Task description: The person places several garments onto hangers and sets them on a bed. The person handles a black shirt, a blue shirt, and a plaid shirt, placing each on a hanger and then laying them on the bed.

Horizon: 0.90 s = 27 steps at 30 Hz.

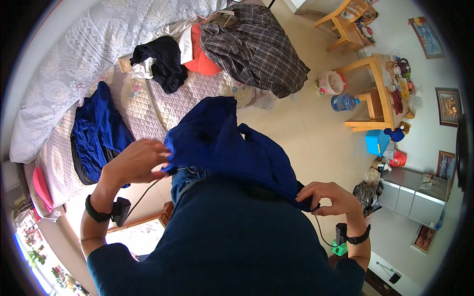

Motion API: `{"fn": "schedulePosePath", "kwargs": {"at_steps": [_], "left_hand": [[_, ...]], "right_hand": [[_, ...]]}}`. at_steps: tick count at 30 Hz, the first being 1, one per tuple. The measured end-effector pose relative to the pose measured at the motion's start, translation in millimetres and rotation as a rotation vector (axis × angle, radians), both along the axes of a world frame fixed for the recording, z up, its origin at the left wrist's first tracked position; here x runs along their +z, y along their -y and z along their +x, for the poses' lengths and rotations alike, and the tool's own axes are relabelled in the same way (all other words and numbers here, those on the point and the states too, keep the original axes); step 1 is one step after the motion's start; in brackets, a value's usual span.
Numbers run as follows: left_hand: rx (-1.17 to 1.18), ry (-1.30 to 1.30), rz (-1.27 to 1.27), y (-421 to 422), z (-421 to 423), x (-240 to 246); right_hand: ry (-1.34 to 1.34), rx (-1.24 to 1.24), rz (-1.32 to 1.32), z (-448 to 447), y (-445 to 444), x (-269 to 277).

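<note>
A dark blue cloth garment [229, 148] hangs spread across the front of my body, between my two hands. My left hand [139, 161] is at its left edge, slightly blurred, with the fingers bent around the cloth. My right hand [326, 198] pinches the lower right corner between thumb and fingers. Each wrist wears a black strap with a small device and a cable. Another blue garment with black parts [100, 137] lies on the bed to the left.
The bed's quilted cover [137, 92] holds a black garment [163, 63], a red-orange item [203, 61] and a plaid garment [255, 48]. At right stand a floral bucket [330, 83], a water bottle [343, 102], a wooden table [383, 92] and a blue box [377, 143].
</note>
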<state>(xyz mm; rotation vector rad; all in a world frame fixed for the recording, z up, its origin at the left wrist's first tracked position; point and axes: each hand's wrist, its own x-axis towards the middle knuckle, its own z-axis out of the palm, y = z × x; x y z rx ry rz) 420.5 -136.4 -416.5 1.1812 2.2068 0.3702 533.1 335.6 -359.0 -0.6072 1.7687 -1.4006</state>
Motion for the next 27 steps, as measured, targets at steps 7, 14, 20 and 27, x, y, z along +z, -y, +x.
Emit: {"fn": "schedulePosePath", "kwargs": {"at_steps": [7,14,20,27], "left_hand": [[0.014,0.078,0.391,-101.5,-19.9,-22.4],[-0.164,0.522,0.536,-131.5,-35.6,-62.5],[-0.015,1.062,0.395,-142.2,-30.7,-74.8],[0.248,1.134,0.286,-137.6,-29.6,-88.8]], "right_hand": [[0.171,0.105,-0.034,12.8,16.3,-19.2],[0.350,0.010,-0.145,36.2,20.0,-43.8],[0.428,-0.594,0.049,52.9,52.9,-66.1],[0.735,-0.745,-0.064,54.0,63.4,-73.2]]}}
